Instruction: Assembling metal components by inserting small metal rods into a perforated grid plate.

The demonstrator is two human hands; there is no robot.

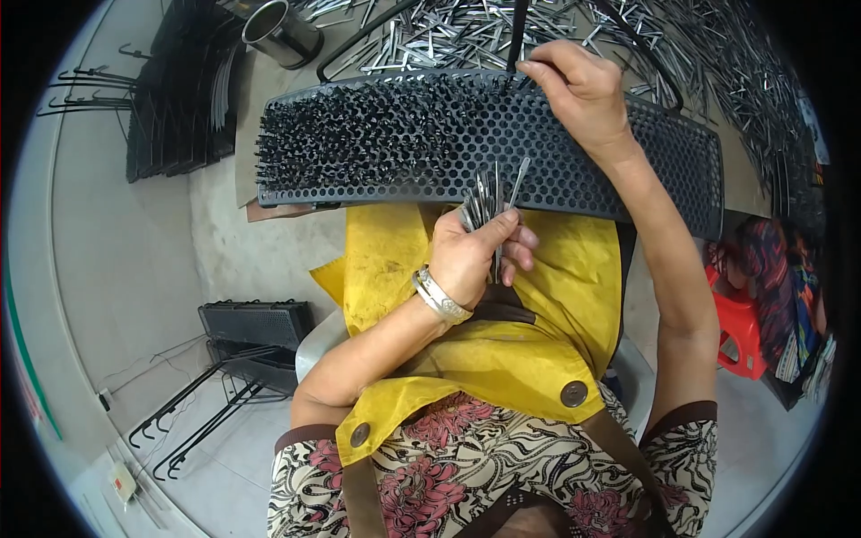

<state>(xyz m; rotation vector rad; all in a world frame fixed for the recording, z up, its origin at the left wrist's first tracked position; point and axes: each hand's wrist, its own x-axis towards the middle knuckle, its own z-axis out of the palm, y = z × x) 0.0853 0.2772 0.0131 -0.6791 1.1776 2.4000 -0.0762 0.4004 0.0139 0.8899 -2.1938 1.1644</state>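
My left hand (475, 251) grips a bundle of thin metal pins (489, 199), their tips fanning upward just in front of a black perforated tray (628, 179). The tray's left half is filled with upright pins (359, 134); its right half shows bare holes. My right hand (578, 90) reaches over the tray's far edge, fingers pinched on a single pin (517, 40) standing at the top row. A silver bracelet (438, 296) sits on my left wrist. A yellow apron (502, 341) covers my lap.
A heap of loose metal pins (502, 31) covers the table beyond the tray, with a metal cup (280, 31) at the back left. Black racks (179, 99) stand at the left, another perforated tray (256, 325) on the floor, a red stool (740, 323) at the right.
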